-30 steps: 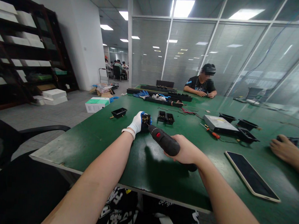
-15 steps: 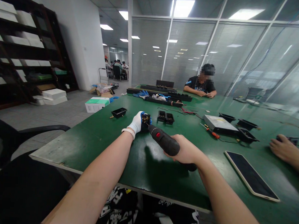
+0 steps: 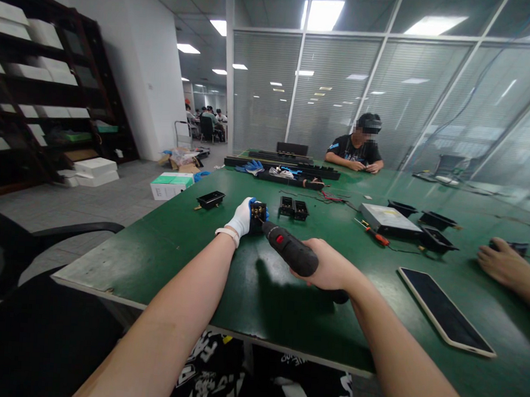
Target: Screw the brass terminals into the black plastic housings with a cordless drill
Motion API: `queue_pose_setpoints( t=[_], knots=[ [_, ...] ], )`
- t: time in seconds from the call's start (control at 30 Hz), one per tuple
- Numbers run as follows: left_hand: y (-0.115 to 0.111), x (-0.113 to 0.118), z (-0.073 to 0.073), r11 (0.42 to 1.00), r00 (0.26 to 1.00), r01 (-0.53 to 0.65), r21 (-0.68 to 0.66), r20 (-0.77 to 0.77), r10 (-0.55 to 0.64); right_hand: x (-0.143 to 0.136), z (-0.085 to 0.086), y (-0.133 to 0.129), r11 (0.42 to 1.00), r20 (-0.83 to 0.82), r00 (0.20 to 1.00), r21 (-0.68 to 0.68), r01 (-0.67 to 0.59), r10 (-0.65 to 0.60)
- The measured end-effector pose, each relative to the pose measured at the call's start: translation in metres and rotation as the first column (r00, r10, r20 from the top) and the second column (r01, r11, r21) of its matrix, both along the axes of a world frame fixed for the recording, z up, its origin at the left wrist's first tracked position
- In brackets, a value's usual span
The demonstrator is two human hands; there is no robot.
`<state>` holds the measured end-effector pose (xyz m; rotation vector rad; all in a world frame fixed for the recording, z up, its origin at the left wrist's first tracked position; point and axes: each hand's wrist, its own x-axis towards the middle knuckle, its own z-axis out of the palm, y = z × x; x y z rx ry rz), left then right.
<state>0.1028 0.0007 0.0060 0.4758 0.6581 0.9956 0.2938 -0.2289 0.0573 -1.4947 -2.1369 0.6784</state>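
My left hand (image 3: 243, 215), in a white and blue glove, grips a small black socket module (image 3: 258, 212) with brass-coloured metal parts on the face turned towards me. Bare, my right hand (image 3: 326, 263) is wrapped round the handle of a black cordless screwdriver (image 3: 291, 250) with a red mark on its body. The tool's thin bit reaches the lower right of the module; whether it sits in a screw is too small to tell. Two similar black modules (image 3: 293, 208) stand side by side just right of my left hand. A black rectangular housing (image 3: 211, 199) lies to the left.
A phone (image 3: 445, 310) lies near my right forearm. Beyond it are a co-worker's hand (image 3: 503, 261), a silver box (image 3: 392, 220), black housings (image 3: 438, 220) and an orange-handled screwdriver (image 3: 375, 234). Long black strips (image 3: 289, 166) and gloves (image 3: 251, 167) lie farther back, where another person (image 3: 355, 150) sits.
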Motion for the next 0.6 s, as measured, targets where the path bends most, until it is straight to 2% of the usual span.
queue_pose_setpoints(
  t=[0.6],
  knots=[
    [-0.0037, -0.0006, 0.0024, 1.000, 1.000, -0.015, -0.017, -0.012, 0.015, 0.0004, -0.0012, 0.0009, 1.000, -0.003, 1.000, -0.007, -0.001, 0.001]
  ],
)
